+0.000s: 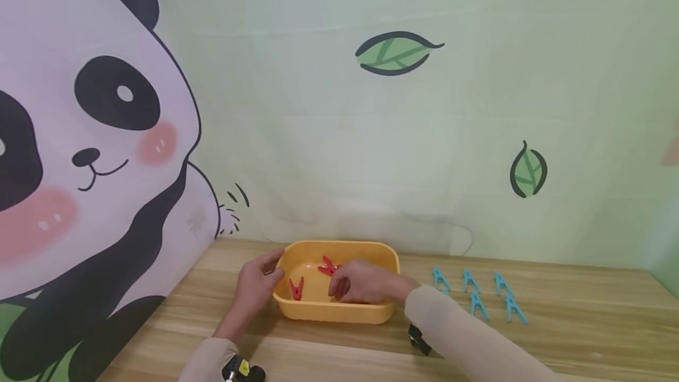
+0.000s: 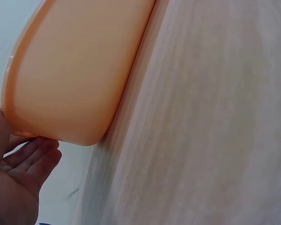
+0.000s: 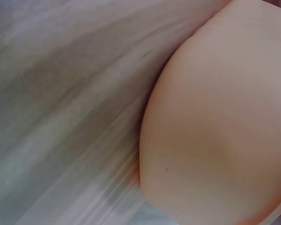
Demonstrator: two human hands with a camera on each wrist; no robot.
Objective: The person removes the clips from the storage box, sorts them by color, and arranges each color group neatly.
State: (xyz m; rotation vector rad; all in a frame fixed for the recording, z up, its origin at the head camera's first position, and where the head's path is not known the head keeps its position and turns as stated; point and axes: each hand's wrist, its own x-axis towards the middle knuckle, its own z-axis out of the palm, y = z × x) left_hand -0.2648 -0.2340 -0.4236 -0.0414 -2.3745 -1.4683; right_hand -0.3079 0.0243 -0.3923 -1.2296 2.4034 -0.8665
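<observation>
Left hand [image 1: 257, 283] grips yellow tub [image 1: 334, 312] by rim; right hand [image 1: 363, 282] inside, fingers curled, hold unclear; red clothespins [image 1: 296, 290] within.

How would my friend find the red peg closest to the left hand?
Find the yellow tub on the wooden table. Look inside, at the end the left hand touches. The red peg lies there uncovered; the other visible red peg is farther back, beside the right hand.

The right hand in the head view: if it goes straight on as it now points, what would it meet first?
The right hand would probably meet the red clothespin in the left end of the yellow basin, though depth is unclear.
</observation>
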